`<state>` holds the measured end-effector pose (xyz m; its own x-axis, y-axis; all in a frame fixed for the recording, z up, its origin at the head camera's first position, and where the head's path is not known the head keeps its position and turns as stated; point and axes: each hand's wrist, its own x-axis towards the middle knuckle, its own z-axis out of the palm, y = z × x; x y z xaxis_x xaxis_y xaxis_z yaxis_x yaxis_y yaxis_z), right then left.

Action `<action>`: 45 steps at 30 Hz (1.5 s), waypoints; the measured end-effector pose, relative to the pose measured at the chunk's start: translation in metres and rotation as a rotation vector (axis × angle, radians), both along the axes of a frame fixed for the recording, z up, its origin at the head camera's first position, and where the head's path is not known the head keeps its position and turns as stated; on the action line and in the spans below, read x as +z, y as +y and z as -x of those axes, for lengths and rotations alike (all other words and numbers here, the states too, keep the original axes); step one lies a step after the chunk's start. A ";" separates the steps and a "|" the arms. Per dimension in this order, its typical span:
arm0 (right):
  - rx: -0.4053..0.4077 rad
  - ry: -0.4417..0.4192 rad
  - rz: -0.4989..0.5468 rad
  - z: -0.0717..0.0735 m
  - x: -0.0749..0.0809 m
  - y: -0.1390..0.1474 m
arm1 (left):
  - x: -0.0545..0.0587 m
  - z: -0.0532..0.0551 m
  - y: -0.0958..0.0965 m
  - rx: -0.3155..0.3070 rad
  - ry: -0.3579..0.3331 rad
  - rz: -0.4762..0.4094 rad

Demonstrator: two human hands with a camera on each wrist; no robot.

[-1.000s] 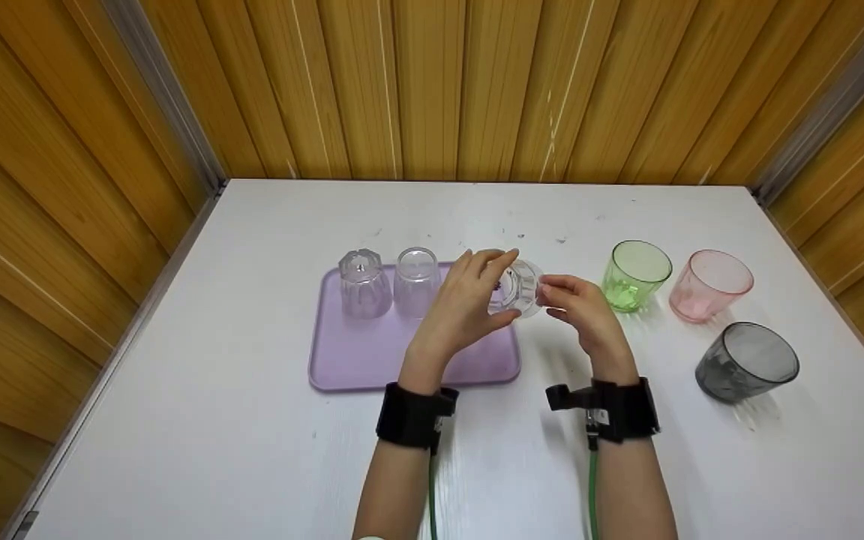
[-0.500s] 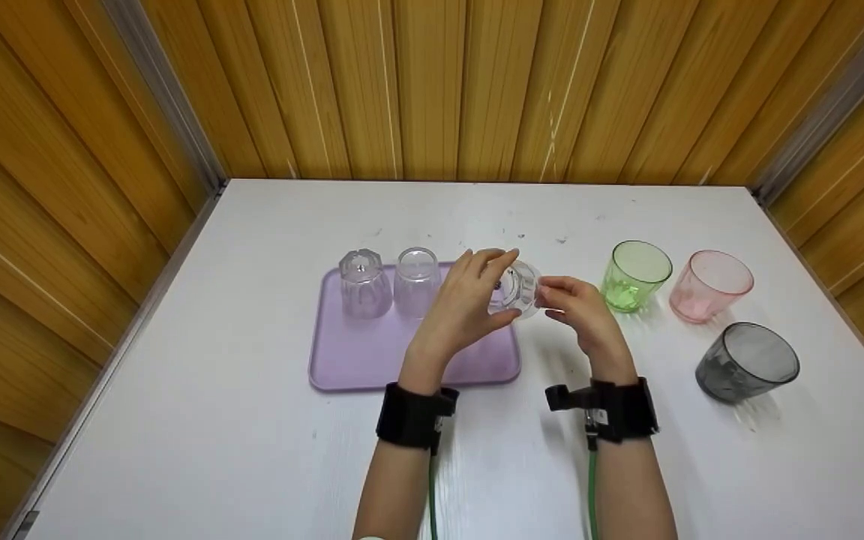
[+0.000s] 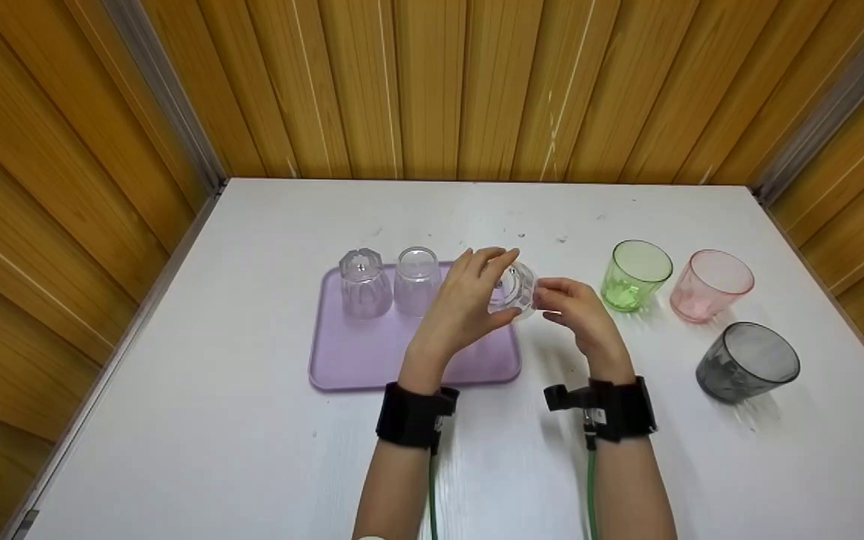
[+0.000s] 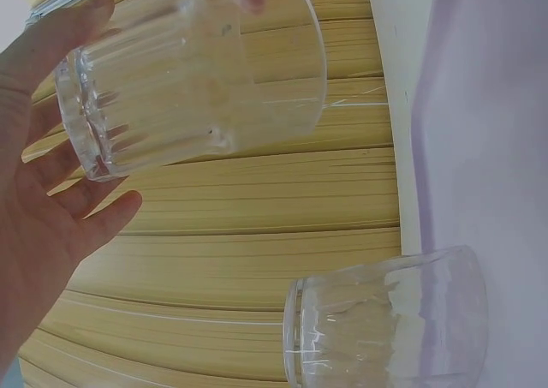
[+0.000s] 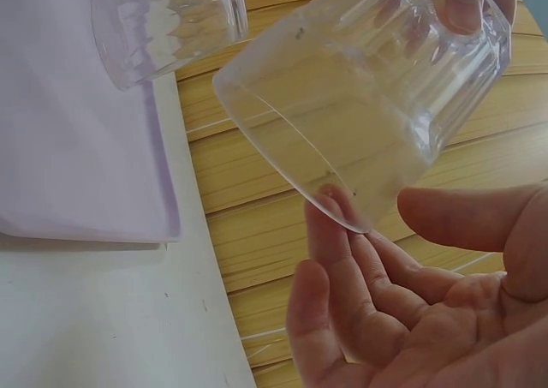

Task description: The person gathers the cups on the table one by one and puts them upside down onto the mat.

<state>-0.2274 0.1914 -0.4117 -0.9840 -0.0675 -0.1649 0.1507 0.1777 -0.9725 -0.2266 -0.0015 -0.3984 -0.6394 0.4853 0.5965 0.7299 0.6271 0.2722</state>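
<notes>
My left hand (image 3: 463,300) grips the base of a clear drinking glass (image 3: 520,289), thumb on one side and fingers on the other. The glass is upside down and tilted above the tray's right side. In the right wrist view its open rim (image 5: 282,170) points down and left. My right hand (image 3: 578,315) is at the rim: its fingertips (image 5: 325,225) touch or lie just behind the wall, and the thumb is beside it, seemingly apart. Two more clear glasses, one faceted (image 3: 365,285) and one smoother (image 3: 416,281), stand upside down on the purple tray (image 3: 372,360).
On the white table (image 3: 199,420), right of the hands, stand three upright coloured glasses: green (image 3: 634,277), pink (image 3: 709,286) and grey (image 3: 745,364). Wood-panelled walls (image 3: 432,90) enclose the back and sides. Green cables (image 3: 592,487) run from both wrist straps.
The held glass has tilted slightly and its rim has shifted a little left. My right hand has moved slightly left with it; the left hand stays almost still.
</notes>
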 end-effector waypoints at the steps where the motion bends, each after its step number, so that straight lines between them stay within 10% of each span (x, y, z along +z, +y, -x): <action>1: 0.004 0.000 -0.004 0.000 0.000 0.000 | 0.000 0.000 0.000 -0.001 -0.001 -0.001; 45: 0.047 -0.036 -0.055 0.000 -0.004 -0.009 | 0.001 0.001 -0.001 0.004 -0.001 -0.011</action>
